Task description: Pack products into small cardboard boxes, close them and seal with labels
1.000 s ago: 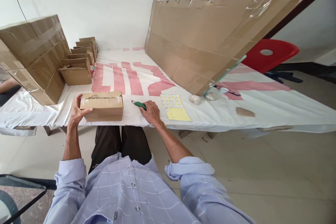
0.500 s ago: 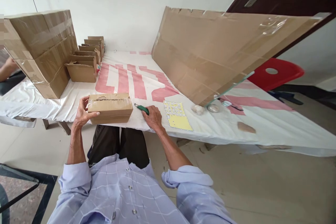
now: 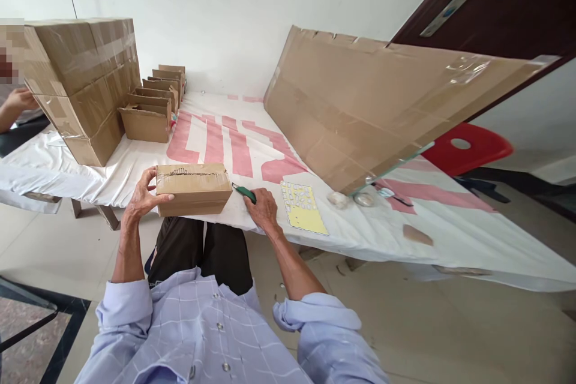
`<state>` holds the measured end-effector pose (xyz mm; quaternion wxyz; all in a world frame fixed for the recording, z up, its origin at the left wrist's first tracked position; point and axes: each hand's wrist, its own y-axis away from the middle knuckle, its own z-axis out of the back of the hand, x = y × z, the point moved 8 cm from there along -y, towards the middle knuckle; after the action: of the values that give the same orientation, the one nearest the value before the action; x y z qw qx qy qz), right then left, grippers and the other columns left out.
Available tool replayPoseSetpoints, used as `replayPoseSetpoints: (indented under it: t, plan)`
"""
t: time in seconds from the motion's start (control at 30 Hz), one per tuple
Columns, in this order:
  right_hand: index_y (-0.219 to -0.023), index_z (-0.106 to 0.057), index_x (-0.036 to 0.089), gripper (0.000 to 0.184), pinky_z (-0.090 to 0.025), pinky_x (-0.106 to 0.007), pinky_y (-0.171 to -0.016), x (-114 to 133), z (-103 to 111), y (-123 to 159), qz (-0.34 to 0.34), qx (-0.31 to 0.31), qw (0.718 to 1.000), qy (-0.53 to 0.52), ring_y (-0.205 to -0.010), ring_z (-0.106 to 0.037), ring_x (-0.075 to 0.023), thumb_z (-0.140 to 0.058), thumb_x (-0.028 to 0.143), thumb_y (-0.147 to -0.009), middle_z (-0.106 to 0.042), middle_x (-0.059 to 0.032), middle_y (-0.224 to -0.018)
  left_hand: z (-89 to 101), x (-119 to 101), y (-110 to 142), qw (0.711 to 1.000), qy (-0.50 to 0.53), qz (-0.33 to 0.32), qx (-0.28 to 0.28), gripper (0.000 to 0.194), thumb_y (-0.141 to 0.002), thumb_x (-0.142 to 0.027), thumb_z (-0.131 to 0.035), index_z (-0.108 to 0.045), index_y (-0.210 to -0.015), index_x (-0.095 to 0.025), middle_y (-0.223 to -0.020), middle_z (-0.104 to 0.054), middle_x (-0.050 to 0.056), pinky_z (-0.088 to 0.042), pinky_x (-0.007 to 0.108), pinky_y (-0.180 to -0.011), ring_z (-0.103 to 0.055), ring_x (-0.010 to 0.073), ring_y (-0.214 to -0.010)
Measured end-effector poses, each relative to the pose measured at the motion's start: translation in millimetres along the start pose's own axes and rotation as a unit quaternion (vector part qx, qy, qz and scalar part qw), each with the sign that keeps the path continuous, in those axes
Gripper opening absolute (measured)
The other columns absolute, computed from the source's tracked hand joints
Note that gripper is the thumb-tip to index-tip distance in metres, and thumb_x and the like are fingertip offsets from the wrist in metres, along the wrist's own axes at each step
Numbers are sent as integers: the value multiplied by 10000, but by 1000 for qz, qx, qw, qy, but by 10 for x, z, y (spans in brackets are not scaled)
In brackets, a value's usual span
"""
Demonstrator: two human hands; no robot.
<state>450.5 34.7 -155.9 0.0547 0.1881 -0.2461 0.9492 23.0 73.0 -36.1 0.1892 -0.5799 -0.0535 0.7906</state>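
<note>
A small closed cardboard box (image 3: 194, 192) rests at the table's near edge, with a torn, jagged line along its taped top. My left hand (image 3: 146, 193) grips its left end, thumb on the front face and fingers behind. In my right hand (image 3: 262, 209) is a green utility knife (image 3: 245, 192), its tip pointing left, close to the box's right end. Just right of that hand lies a yellow sheet (image 3: 306, 210) with rows of small pale pieces on its upper part.
Stacked taped cartons (image 3: 85, 84) and a row of open cardboard boxes (image 3: 146, 123) stand at the left. A large cardboard panel (image 3: 360, 102) leans at the right, tape rolls (image 3: 363, 198) below it. Beyond are a red chair (image 3: 472, 147) and, far left, another person's hand (image 3: 22, 99).
The camera view has shifted slightly. My left hand keeps its grip on the box, and the knife in my right hand stays near the box's right end.
</note>
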Motion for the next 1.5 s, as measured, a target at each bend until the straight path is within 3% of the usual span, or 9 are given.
replayPoseSetpoints:
  t: [0.33, 0.7, 1.27, 1.5]
  plan:
    - [-1006, -665, 221, 143, -444, -410, -890, 10, 12, 3, 10, -4, 1000, 1, -1030, -554, -312, -584, 339, -1007, -688, -142, -1086, -33, -16, -7, 1000, -7, -8, 8, 728, -642, -657, -1012, -713, -1173, -259, -1633, -511, 135, -562, 572, -1170, -561, 423, -1504]
    - [-1018, -666, 222, 151, -437, -406, -881, 9, 7, 2, 1, 2, 1000, 5, -1039, -554, -310, -576, 343, -1012, -699, -147, -1107, -79, -43, 5, 1000, -9, -5, 23, 898, -626, -674, -1021, -730, -1387, -296, -1708, -430, 133, -588, 572, -1160, -544, 449, -1535]
    - [-1076, -691, 204, 171, -453, -403, -907, 79, 53, 1, -6, 0, 1000, 17, -1058, -558, -308, -577, 324, -1031, -689, -150, -1123, -76, -39, -42, 999, -7, -12, 36, 862, -618, -603, -1044, -732, -1357, -290, -1644, -449, 121, -601, 564, -1165, -525, 428, -1536]
    - [-1147, -724, 190, 255, -494, -449, -966, 144, 164, -4, 0, -23, 999, -28, -1129, -577, -333, -559, 339, -1022, -712, -180, -1182, -78, -68, -110, 998, 26, -8, 51, 816, -577, -579, -1064, -778, -1283, -284, -1612, -495, 126, -607, 571, -1154, -555, 435, -1509]
